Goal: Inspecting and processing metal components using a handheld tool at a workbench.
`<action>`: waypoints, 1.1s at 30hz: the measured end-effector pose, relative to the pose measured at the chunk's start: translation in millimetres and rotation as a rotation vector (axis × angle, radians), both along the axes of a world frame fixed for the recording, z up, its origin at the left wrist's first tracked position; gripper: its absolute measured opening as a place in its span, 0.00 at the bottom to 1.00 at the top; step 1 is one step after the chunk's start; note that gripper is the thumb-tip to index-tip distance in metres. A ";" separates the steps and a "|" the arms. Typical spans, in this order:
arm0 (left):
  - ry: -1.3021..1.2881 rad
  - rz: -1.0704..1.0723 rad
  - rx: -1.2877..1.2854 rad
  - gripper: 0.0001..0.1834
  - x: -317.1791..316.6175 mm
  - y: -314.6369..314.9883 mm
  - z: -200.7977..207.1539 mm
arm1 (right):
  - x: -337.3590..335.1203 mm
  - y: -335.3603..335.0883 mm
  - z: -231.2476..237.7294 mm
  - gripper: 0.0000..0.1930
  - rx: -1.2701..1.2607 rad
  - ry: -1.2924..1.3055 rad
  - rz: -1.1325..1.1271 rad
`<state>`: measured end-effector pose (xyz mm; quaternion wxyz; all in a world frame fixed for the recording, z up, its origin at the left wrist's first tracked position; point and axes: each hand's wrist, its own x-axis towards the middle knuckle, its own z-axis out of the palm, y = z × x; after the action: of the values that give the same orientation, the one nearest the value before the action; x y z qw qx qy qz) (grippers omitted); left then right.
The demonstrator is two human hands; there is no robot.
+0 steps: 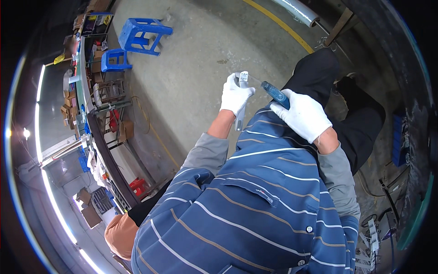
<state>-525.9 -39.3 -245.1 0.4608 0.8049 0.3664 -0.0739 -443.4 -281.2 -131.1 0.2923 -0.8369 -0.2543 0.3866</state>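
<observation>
My left hand (pixel 235 94), in a white glove, is closed around a narrow silvery-white metal piece (pixel 243 84). The upper end of that piece shows a few small dark holes, and its lower end sticks out below my palm. In my white-gloved right hand (pixel 304 114) is a screwdriver (pixel 275 94) with a translucent blue handle. The thin shaft points left, toward the top of the metal piece; whether its tip touches the piece I cannot tell. Both hands are in front of my striped blue shirt, above my lap.
Two blue plastic stools (pixel 143 35) stand on the concrete floor at the far left. A long workbench (pixel 102 141) with boxes runs along the left side. A roll of clear film (pixel 299 11) is at the top right. A blue crate (pixel 399 139) sits at the right.
</observation>
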 end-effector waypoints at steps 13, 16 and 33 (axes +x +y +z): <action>0.101 -0.228 0.779 0.31 3.9 -3.3 33.6 | -2.4 4.0 7.5 0.24 0.010 0.028 0.046; 0.114 -0.293 0.909 0.31 6.7 -1.8 42.0 | -3.8 5.7 7.8 0.25 0.010 0.019 0.056; -0.138 0.032 -0.362 0.29 0.6 42.6 21.7 | -4.6 -16.5 10.9 0.22 0.145 0.067 -0.058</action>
<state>-525.2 3.3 -223.4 0.6232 0.7062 0.3273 -0.0761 -448.0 -297.7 -120.2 0.3717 -0.8070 -0.2475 0.3865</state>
